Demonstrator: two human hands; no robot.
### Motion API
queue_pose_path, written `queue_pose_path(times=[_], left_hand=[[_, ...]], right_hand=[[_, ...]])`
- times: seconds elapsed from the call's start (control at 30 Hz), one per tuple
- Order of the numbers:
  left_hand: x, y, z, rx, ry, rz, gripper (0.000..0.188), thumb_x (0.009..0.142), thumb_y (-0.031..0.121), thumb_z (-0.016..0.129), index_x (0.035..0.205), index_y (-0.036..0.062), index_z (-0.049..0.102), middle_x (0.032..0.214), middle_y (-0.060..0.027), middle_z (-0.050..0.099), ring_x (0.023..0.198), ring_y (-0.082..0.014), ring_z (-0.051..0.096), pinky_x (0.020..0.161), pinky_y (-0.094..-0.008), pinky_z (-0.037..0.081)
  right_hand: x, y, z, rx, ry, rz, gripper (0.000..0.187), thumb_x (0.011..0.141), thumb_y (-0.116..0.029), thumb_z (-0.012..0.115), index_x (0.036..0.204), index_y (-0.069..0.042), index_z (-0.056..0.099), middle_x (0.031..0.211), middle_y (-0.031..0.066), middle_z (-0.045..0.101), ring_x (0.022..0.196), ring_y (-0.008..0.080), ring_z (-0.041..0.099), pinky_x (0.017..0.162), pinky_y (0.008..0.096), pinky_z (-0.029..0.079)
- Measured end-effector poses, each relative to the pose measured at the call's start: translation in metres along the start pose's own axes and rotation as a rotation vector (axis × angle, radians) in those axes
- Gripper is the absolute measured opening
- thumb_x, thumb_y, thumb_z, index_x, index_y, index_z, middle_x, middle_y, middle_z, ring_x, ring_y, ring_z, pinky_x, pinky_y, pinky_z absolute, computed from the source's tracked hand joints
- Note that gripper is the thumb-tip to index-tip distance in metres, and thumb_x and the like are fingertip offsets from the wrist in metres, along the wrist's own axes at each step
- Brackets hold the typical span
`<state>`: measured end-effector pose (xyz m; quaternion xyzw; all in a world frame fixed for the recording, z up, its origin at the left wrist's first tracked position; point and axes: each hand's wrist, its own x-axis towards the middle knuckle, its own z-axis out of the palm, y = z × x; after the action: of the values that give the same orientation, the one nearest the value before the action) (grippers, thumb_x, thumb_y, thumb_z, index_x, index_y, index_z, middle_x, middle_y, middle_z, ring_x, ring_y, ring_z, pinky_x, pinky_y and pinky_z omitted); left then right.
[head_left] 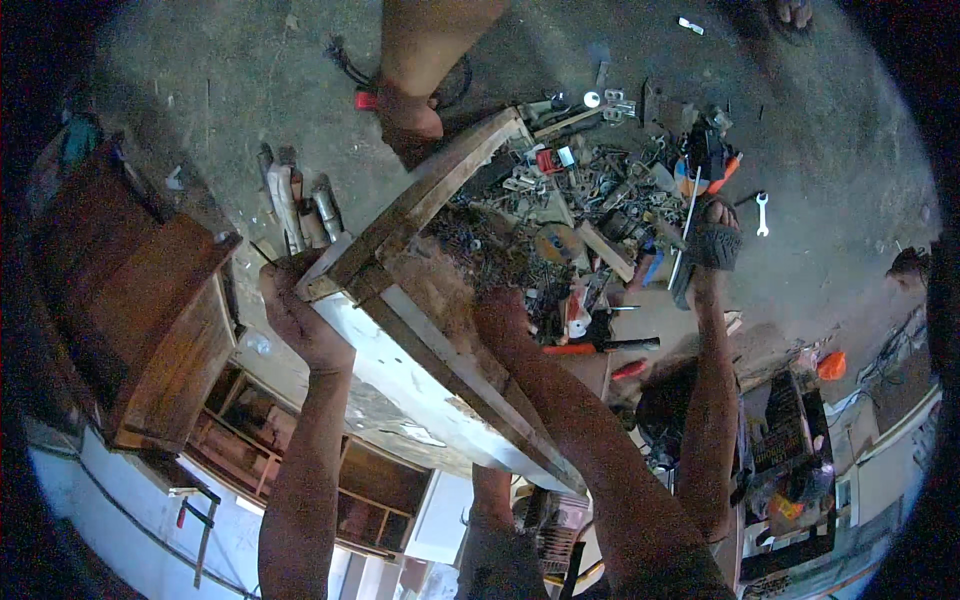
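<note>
A worn wooden drawer or shallow tray [410, 215], its outer side [400, 350] whitish and stained, is tilted up in front of me. My left hand [305, 315] is closed around its near left corner, with a thin dark pointed piece sticking out by the fingers. My right hand [500, 310] reaches down over the dusty inner board, beside a heap of metal hardware [600, 195]. Its fingers are mostly lost in shadow, so whether they hold anything is hidden. Small dark bits lie around the fingers.
Another person's bare limb [425, 60] comes down behind the tray. A slippered foot [715, 240] stands right of the heap, near a wrench [763, 214]. Metal tubes [285, 205] lie at left, beside brown wooden furniture [150, 320]. An orange-handled tool [570, 349] lies near my right forearm.
</note>
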<state>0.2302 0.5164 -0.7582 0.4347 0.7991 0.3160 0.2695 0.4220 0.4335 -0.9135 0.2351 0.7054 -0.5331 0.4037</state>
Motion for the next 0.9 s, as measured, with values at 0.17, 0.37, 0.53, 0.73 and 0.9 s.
queue_pose_path(times=[0.17,0.37,0.53,0.73,0.9], left_hand=[[-0.007,0.006,0.022,-0.021,0.131,0.014,0.037,0.102,0.026,0.033,0.117,-0.0051,0.045,0.102,-0.0158,0.060,0.095,-0.0242,0.057,0.088,-0.0366,0.044],[-0.004,0.016,0.023,0.014,0.080,-0.008,0.044,0.094,0.040,0.046,0.107,-0.0010,0.052,0.104,-0.0130,0.059,0.096,-0.0232,0.056,0.089,-0.0378,0.044],[-0.001,0.021,0.024,0.155,0.059,-0.082,0.036,0.101,0.031,0.031,0.102,-0.0014,0.046,0.096,-0.0138,0.059,0.090,-0.0232,0.056,0.084,-0.0340,0.043],[-0.004,0.022,0.027,0.009,0.094,-0.070,0.034,0.102,0.029,0.029,0.102,-0.0014,0.046,0.097,-0.0158,0.061,0.089,-0.0238,0.057,0.083,-0.0352,0.044],[0.000,0.024,0.015,0.038,0.079,-0.008,0.034,0.102,0.029,0.029,0.101,-0.0006,0.046,0.097,-0.0159,0.062,0.089,-0.0231,0.058,0.084,-0.0354,0.045]], right_hand=[[0.087,-0.003,-0.065,-0.023,1.036,-0.023,0.034,0.087,-0.022,0.053,0.118,-0.011,0.060,0.125,0.0078,0.055,0.119,0.0266,0.046,0.087,0.0446,0.042],[0.114,0.009,-0.056,-0.563,1.020,0.118,0.039,0.088,-0.026,0.052,0.125,-0.017,0.057,0.130,0.0064,0.051,0.124,0.0257,0.041,0.094,0.0494,0.042],[0.093,0.015,-0.019,-0.420,1.162,0.145,0.040,0.085,-0.025,0.054,0.120,-0.008,0.059,0.128,0.0107,0.048,0.117,0.0308,0.043,0.083,0.0505,0.045],[0.067,0.026,0.032,-0.500,0.856,0.229,0.046,0.087,-0.020,0.052,0.129,0.000,0.053,0.133,0.0142,0.044,0.108,0.0340,0.047,0.081,0.0513,0.042],[0.052,0.008,0.019,-0.436,0.598,0.186,0.038,0.087,-0.021,0.054,0.118,-0.001,0.061,0.127,0.0176,0.048,0.108,0.0342,0.049,0.079,0.0525,0.040]])
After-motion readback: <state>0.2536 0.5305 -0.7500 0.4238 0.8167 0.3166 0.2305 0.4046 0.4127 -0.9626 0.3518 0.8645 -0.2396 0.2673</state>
